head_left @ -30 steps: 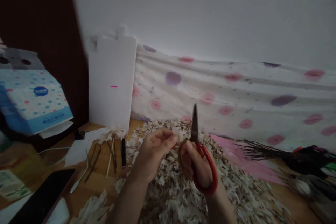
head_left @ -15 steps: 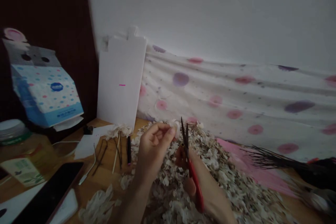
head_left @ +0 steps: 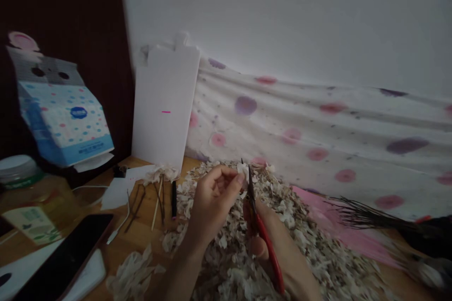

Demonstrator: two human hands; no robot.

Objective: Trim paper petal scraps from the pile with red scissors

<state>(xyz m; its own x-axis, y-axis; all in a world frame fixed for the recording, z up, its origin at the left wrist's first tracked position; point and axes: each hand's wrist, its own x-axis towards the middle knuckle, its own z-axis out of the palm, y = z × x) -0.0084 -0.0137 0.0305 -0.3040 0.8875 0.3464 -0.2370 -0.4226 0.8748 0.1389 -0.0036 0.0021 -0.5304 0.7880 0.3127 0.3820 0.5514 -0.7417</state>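
My left hand (head_left: 216,200) pinches a small, pale, petal-like piece (head_left: 243,170) between thumb and forefinger. Red-handled scissors (head_left: 262,231) are in my right hand (head_left: 277,233), their dark blades pointing up and away from me. The blades are at the right edge of the piece; whether they touch or cut it I cannot tell. Under both hands spreads a large heap of dry, whitish, petal-like scraps (head_left: 300,230). A larger pale clump (head_left: 131,273) lies on the wooden table (head_left: 146,240) left of my left forearm.
Along the left are a phone (head_left: 67,256), a jar (head_left: 38,202), a white cable (head_left: 120,225), thin sticks (head_left: 157,204) and a black pen (head_left: 173,200). A tissue pack (head_left: 70,117) hangs behind them. Dark thin wires (head_left: 367,214) and pink sheeting (head_left: 339,223) lie to the right.
The scissors have shifted slightly, with the blades closer to the pale piece and nearer each other. My left hand keeps its pinch. The whole view has shifted a little.
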